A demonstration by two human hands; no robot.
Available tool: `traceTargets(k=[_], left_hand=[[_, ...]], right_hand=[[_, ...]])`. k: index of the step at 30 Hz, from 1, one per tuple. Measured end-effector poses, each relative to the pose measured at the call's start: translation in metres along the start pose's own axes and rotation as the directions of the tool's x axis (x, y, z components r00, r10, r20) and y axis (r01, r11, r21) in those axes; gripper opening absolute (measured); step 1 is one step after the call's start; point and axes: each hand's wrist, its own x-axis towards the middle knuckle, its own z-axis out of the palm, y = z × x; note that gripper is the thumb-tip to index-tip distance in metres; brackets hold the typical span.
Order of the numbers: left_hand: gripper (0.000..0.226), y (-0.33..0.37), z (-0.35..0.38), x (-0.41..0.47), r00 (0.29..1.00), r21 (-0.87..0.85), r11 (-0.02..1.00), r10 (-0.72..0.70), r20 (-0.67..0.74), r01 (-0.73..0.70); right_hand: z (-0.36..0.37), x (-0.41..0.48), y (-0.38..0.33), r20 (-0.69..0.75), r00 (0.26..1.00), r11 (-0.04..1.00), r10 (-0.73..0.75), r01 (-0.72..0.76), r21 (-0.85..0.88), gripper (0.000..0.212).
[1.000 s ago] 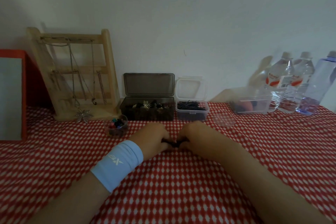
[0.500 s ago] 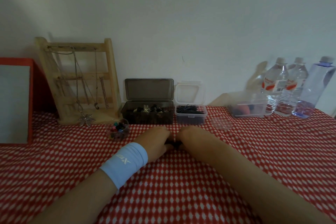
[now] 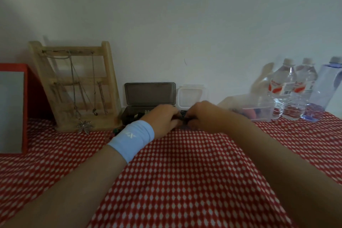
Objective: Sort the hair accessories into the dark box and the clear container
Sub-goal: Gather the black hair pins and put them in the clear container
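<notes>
At the back edge of the surface point(image 3: 185, 172), close against the wall, the left hand point(image 3: 162, 119) and right hand point(image 3: 203, 116) meet knuckle to knuckle. Each grip is curled tight, and the fingertips of both pinch a small dark hair accessory point(image 3: 183, 119) between them; blur hides what kind it is. The hands sit just in front of the dark box point(image 3: 129, 116), whose lid stands open and upright, and the clear container point(image 3: 191, 96), whose lid is also raised. The container's body is mostly hidden behind the fingers.

A pale blue wristband point(image 3: 131, 139) circles the left wrist. To the left, a wooden jewellery stand point(image 3: 74, 87) hung with chains stands just beside the box, and a red-framed mirror point(image 3: 13, 109) closes off that side. To the right, a clear tub point(image 3: 259, 109) and three water bottles point(image 3: 283, 89) line the wall. A wide stretch of red-checked cloth runs between the two forearms.
</notes>
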Motion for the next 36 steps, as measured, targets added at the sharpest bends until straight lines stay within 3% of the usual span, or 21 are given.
traceTargets(k=[6,11,15,18,22,25,27,30,34,36], left_hand=[[0.031,0.000,-0.007,0.050,0.995,-0.027,0.999,0.017,-0.102,-0.020],[0.033,-0.006,0.005,0.070,0.995,-0.049,0.999,0.011,-0.095,-0.016],[0.030,-0.016,0.017,0.069,0.998,-0.032,0.999,0.029,-0.050,-0.031],[0.027,-0.021,0.022,0.068,0.999,0.009,0.999,0.036,0.030,-0.037],[0.025,-0.019,0.022,0.066,0.999,0.014,0.999,0.045,0.020,-0.045],[0.017,-0.017,0.020,0.064,0.999,-0.002,0.999,0.047,-0.027,-0.047],[0.017,-0.017,0.019,0.061,0.998,-0.021,0.999,0.045,-0.052,-0.046],[0.025,-0.018,0.017,0.056,0.996,-0.044,0.997,0.054,-0.071,-0.057],[0.025,-0.021,0.014,0.053,0.993,-0.035,0.997,0.062,-0.096,-0.065],[0.028,-0.023,0.013,0.054,0.993,-0.037,0.999,0.034,-0.109,-0.038]], right_hand=[[-0.022,0.033,0.034,-0.058,0.994,0.992,0.097,-0.101,-0.071,0.025],[-0.008,0.056,0.054,-0.068,0.990,0.990,0.127,-0.131,-0.056,0.027],[0.006,0.066,0.068,-0.056,0.996,0.998,0.067,-0.068,-0.015,0.024],[0.010,0.064,0.076,-0.156,0.987,0.996,0.040,-0.027,0.083,0.026],[0.008,0.056,0.067,-0.260,0.966,0.991,-0.013,0.048,0.128,0.014],[0.009,0.047,0.047,-0.134,0.988,0.993,-0.081,0.091,0.077,0.010],[0.018,0.048,0.035,-0.010,0.995,0.993,-0.097,0.096,-0.076,0.014],[0.038,0.054,0.026,0.056,0.996,0.965,-0.063,0.075,-0.253,0.021],[0.049,0.062,0.021,0.100,0.995,0.972,-0.027,0.050,-0.232,0.036],[0.037,0.059,0.024,0.077,0.995,0.984,-0.060,0.072,-0.163,0.029]])
